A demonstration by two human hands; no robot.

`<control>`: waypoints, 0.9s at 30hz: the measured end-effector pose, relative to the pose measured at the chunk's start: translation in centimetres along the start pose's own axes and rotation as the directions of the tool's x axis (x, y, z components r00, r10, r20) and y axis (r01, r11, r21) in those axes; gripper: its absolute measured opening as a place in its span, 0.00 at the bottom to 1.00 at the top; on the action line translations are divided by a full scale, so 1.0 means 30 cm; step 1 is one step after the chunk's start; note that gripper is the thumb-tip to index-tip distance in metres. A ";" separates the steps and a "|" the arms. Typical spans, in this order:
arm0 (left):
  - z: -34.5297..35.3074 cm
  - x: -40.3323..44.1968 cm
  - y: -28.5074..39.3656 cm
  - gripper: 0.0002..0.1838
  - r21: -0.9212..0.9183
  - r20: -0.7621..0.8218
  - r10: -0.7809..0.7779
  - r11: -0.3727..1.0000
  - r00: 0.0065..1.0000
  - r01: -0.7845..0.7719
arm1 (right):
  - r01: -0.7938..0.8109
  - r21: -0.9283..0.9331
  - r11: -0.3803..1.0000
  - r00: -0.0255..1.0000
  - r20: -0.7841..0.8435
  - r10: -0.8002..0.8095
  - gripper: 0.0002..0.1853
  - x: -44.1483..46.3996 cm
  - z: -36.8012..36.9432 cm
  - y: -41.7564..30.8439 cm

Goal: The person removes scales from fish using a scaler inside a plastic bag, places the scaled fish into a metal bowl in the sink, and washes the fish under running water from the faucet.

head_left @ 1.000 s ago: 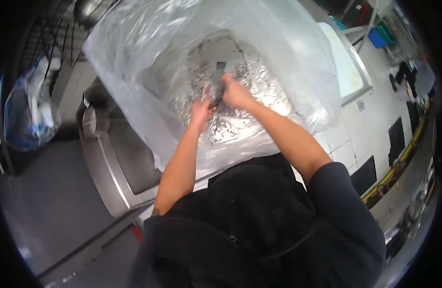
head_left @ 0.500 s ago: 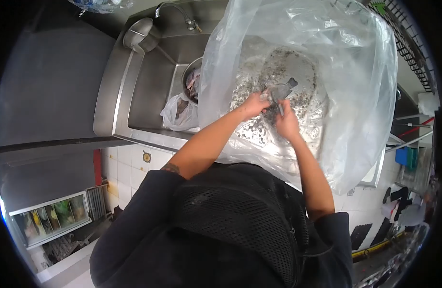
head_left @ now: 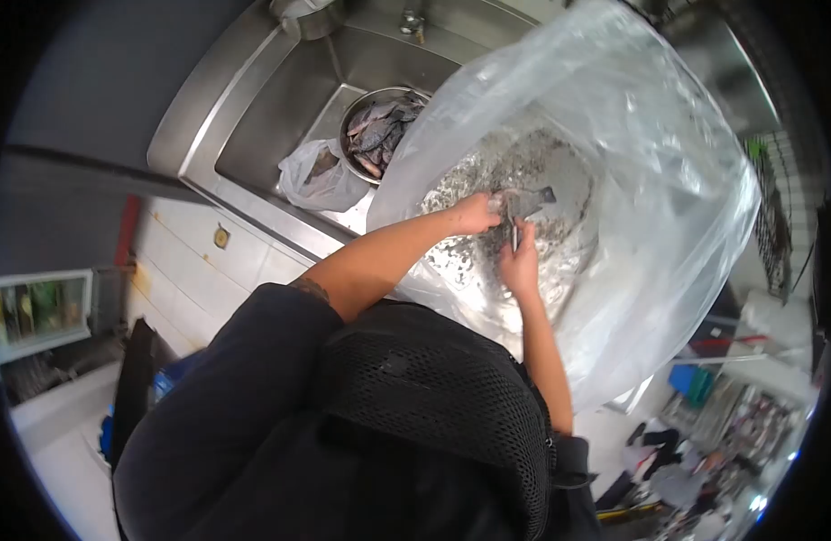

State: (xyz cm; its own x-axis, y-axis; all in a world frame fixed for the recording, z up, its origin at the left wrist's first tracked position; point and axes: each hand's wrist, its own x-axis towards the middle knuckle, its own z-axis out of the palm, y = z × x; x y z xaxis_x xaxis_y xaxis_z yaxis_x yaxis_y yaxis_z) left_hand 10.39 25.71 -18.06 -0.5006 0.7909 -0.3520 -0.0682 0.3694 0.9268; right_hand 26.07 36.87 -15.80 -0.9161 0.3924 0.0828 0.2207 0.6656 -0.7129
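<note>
A grey fish (head_left: 530, 198) with a dark tail lies over a scale-littered patch inside a large clear plastic bag (head_left: 681, 225). The fingers of my left hand (head_left: 476, 214) are closed round its left end. Just below the fish, my right hand (head_left: 521, 264) grips a slim tool (head_left: 514, 237) with a shiny handle. The tool's working end is against or close to the fish, too small to name its kind. Loose dark scales (head_left: 451, 252) are strewn over the wet bottom around both hands.
Left of the bag, the steel sink (head_left: 262, 135) holds a round metal bowl (head_left: 348, 117) full of fish (head_left: 379, 131). A white plastic bag (head_left: 312, 185) sits beside that bowl. A tap (head_left: 412, 27) and a metal pot (head_left: 312, 20) are at the back.
The camera view has turned and shifted, bringing more of the fish bowl into sight. Both hands keep their hold on the fish and tool; the fish's tail now points more level to the right.
</note>
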 end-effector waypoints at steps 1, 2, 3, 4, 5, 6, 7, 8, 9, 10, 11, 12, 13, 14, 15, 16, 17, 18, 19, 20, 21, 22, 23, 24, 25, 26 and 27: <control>0.003 0.006 -0.012 0.39 0.063 -0.001 -0.024 0.998 1.000 0.025 | 0.031 -0.022 0.999 0.999 0.027 -0.030 0.27 0.014 -0.017 0.011; 0.007 0.003 -0.015 0.41 0.126 -0.002 -0.054 0.991 0.999 0.054 | -0.046 0.032 0.998 0.998 -0.035 0.048 0.27 0.029 -0.032 0.027; 0.010 0.001 -0.015 0.41 0.102 -0.025 -0.049 0.993 0.998 0.051 | -0.125 0.096 0.988 0.986 -0.096 0.134 0.27 0.044 -0.040 0.042; 0.013 -0.008 -0.006 0.42 0.134 -0.046 -0.023 0.990 0.999 0.029 | -0.217 0.102 0.971 0.959 -0.165 0.232 0.26 0.057 -0.017 0.151; 0.015 0.000 -0.014 0.42 0.176 -0.061 0.004 0.984 0.998 0.007 | -0.207 0.096 0.974 0.963 -0.158 0.220 0.26 0.050 -0.014 0.118; 0.021 0.012 -0.031 0.43 0.262 -0.093 0.055 0.965 0.994 -0.029 | -0.145 0.046 0.988 0.985 -0.086 0.148 0.26 0.023 0.002 0.078; 0.005 0.002 -0.008 0.43 0.261 -0.102 0.060 0.965 0.993 -0.031 | -0.076 0.000 0.997 0.997 -0.010 0.076 0.26 0.008 0.006 0.036; -0.011 -0.022 0.026 0.43 0.224 -0.057 0.054 0.974 0.997 -0.040 | -0.123 0.047 0.991 0.989 0.082 0.119 0.26 -0.001 0.000 0.019; -0.015 -0.051 0.053 0.43 0.182 -0.007 0.045 0.982 0.999 -0.043 | -0.122 0.043 0.992 0.989 0.092 0.118 0.26 0.010 -0.015 0.031; -0.013 -0.057 0.058 0.43 0.176 -0.007 0.038 0.984 0.999 -0.037 | -0.107 0.034 0.994 0.993 0.046 0.105 0.26 0.032 -0.040 0.060; -0.009 -0.052 0.059 0.43 0.201 -0.022 0.024 0.979 0.999 -0.019 | -0.097 0.028 0.995 0.995 -0.004 0.097 0.26 0.046 -0.055 0.092; -0.006 -0.053 0.055 0.43 0.229 -0.033 0.006 0.973 0.999 0.002 | -0.166 0.007 0.986 0.982 -0.089 0.166 0.26 0.053 -0.053 0.121; 0.002 -0.050 0.036 0.43 0.234 -0.022 -0.005 0.972 1.000 0.010 | -0.181 0.015 0.983 0.979 -0.088 0.182 0.26 0.029 -0.032 0.106; 0.008 -0.036 0.018 0.42 0.228 -0.039 -0.001 0.974 0.999 0.010 | -0.107 -0.006 0.994 0.994 -0.019 0.107 0.26 0.014 -0.018 0.063; 0.009 -0.013 0.008 0.41 0.218 -0.063 0.009 0.976 0.998 0.005 | -0.022 -0.025 0.999 0.998 0.054 0.023 0.25 0.015 -0.013 0.023; 0.007 -0.007 0.023 0.41 0.214 -0.064 0.007 0.977 0.998 0.007 | -0.011 0.018 1.000 0.996 0.087 0.010 0.25 0.005 -0.023 -0.021; 0.002 -0.014 0.035 0.41 0.202 -0.048 0.006 0.979 0.999 0.004 | -0.014 0.019 1.000 0.995 0.097 0.012 0.25 0.012 -0.032 0.006; -0.003 -0.031 0.039 0.40 0.192 -0.033 0.001 0.981 0.999 0.005 | -0.038 0.068 0.997 0.999 0.035 0.036 0.26 0.036 -0.053 0.051; 0.000 -0.028 0.023 0.40 0.192 -0.036 -0.012 0.981 0.999 0.019 | -0.060 0.121 0.991 0.997 -0.030 0.064 0.26 0.062 -0.062 0.104; 0.009 -0.019 0.012 0.39 0.211 -0.066 -0.010 0.977 0.998 0.024 | -0.266 0.216 0.939 0.959 -0.044 0.281 0.27 0.083 -0.062 0.123; 0.016 -0.012 0.001 0.39 0.231 -0.091 -0.004 0.973 0.996 0.025 | -0.272 0.222 0.936 0.957 -0.039 0.287 0.27 0.061 -0.031 0.132; 0.013 -0.013 0.011 0.38 0.261 -0.075 -0.044 0.963 0.996 0.062 | -0.141 0.154 0.978 0.990 -0.007 0.144 0.27 0.042 -0.011 0.083; 0.012 -0.007 0.008 0.38 0.255 -0.080 -0.043 0.965 0.996 0.062 | 0.004 0.084 0.996 0.999 0.039 -0.007 0.27 0.032 -0.004 0.024; 0.013 -0.002 -0.002 0.38 0.262 -0.098 -0.037 0.963 0.994 0.062 | -0.022 0.061 0.998 0.995 0.102 0.015 0.27 0.018 -0.016 -0.037; 0.022 -0.003 -0.014 0.37 0.265 -0.114 -0.035 0.962 0.993 0.064 | -0.020 0.051 0.998 0.993 0.116 0.014 0.27 0.029 -0.023 -0.023; 0.019 -0.029 0.011 0.37 0.247 -0.114 -0.040 0.967 0.993 0.067 | -0.149 0.160 0.976 0.988 0.071 0.139 0.27 0.046 -0.036 0.017; 0.012 -0.047 0.041 0.36 0.230 -0.092 -0.090 0.967 0.992 0.109 | -0.267 0.270 0.925 0.963 0.034 0.268 0.28 0.066 -0.050 0.058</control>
State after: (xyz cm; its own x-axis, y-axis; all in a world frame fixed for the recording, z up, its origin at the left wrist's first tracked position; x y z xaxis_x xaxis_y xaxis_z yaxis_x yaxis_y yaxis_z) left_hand 11.33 25.23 -16.48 -0.5700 0.7061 -0.4202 0.0776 0.5554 0.8280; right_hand 25.14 39.75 -15.83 -0.8346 0.5341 -0.1349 0.3581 0.3398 -0.8697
